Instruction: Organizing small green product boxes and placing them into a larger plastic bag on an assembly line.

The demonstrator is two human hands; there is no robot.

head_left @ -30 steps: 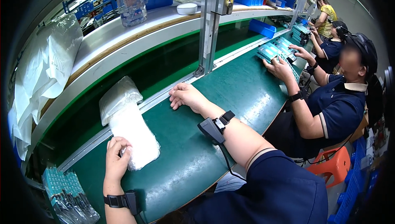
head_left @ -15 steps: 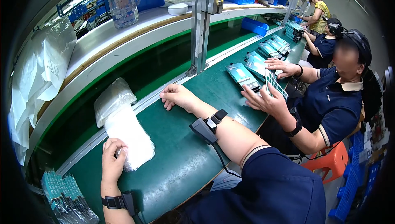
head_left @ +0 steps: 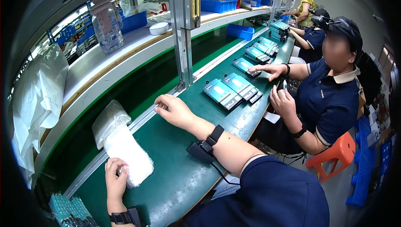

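A bright white stack of thin plastic bags (head_left: pixel 131 158) lies on the green bench, its far end against a crumpled clear plastic bundle (head_left: pixel 111 122). My left hand (head_left: pixel 115 181) is at the stack's near left edge, fingers bent and thumb and fingertips closed on that edge. Farther right, my right hand (head_left: pixel 173 109) hovers by the metal rail at the bench's back. Its fingers curl loosely, the thumb stands apart, and nothing shows between them. Both wrists wear black straps with small devices.
Teal flat boxes (head_left: pixel 223 93) lie in a row to the right, before a co-worker (head_left: pixel 330 89). Packed teal items (head_left: pixel 71 210) sit at lower left. A metal post (head_left: pixel 180 39) rises behind the bench. A water bottle (head_left: pixel 107 29) stands on the shelf; a blue bin (head_left: pixel 240 31) lies beyond.
The view has shifted right. My left hand stays at the stack; my right hand stays near the rail. The co-worker lowered the white-and-green sheet and now reaches one hand toward the boxes.
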